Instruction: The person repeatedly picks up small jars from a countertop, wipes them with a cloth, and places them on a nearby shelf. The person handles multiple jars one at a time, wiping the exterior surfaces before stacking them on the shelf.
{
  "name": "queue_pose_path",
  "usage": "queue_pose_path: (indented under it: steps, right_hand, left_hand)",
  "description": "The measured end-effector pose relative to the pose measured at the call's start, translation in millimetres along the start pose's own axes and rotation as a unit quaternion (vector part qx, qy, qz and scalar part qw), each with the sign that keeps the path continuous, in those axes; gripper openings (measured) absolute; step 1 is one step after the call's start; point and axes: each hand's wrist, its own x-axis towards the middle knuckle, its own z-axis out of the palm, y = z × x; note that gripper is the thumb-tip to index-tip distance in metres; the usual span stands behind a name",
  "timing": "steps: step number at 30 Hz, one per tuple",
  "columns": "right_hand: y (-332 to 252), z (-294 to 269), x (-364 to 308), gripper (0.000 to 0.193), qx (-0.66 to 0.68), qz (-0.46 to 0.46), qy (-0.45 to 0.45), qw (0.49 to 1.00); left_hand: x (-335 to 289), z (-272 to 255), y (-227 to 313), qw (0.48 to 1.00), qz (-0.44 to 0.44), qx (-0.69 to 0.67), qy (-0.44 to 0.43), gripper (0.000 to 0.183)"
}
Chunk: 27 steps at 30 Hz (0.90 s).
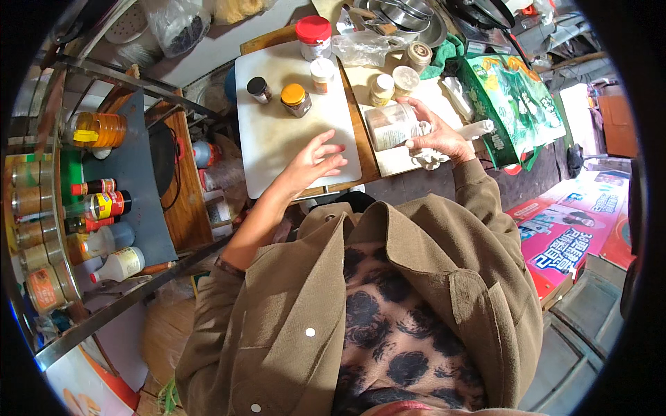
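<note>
My right hand [441, 137] grips a clear plastic jar [390, 127] with a pale label near the right edge of the wooden table. A crumpled white cloth [433, 160] shows under that hand; whether the fingers hold it too I cannot tell. Over the lower part of a white cutting board [260, 156], my left hand [313, 164] is open, fingers apart and holding nothing. Farther up the board stand a yellow-lidded jar [296, 101], a black-lidded jar [259, 90], a white-lidded jar [322, 76] and a red-lidded tub [314, 39].
Small jars [382, 91] stand beyond my right hand, near a clear plastic bag [363, 48] and metal bowls [406, 15]. A green shopping bag [510, 104] is at the right. Along the left, a rack holds bottles [111, 205] and an oil jug [98, 130].
</note>
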Motion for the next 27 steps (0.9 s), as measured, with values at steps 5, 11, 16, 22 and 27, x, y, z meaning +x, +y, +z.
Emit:
queue_pose_path:
  steps: [5,11,16,22,27]
  right_hand:
    - [-32,34,-8,0.102,-0.091,-0.07,-0.015,0.993]
    - [-51,52,-15,0.101,-0.124,-0.111,-0.019,0.986]
    - [-49,56,-10,0.11,-0.127,-0.178,-0.017,0.976]
    - [-40,71,-2,0.108,-0.052,-0.154,0.028,0.986]
    - [-37,90,11,0.088,-0.13,-0.141,0.074,0.979]
  left_hand:
    - [9,27,27,0.986,-0.018,-0.143,-0.084,0.083]
    - [7,32,43,0.989,0.016,-0.132,-0.069,0.082]
    - [2,31,54,0.988,0.143,-0.047,-0.04,0.092]
    - [1,20,56,0.98,0.2,0.014,-0.012,0.091]
    - [-1,12,58,0.943,0.162,0.288,0.046,0.105]
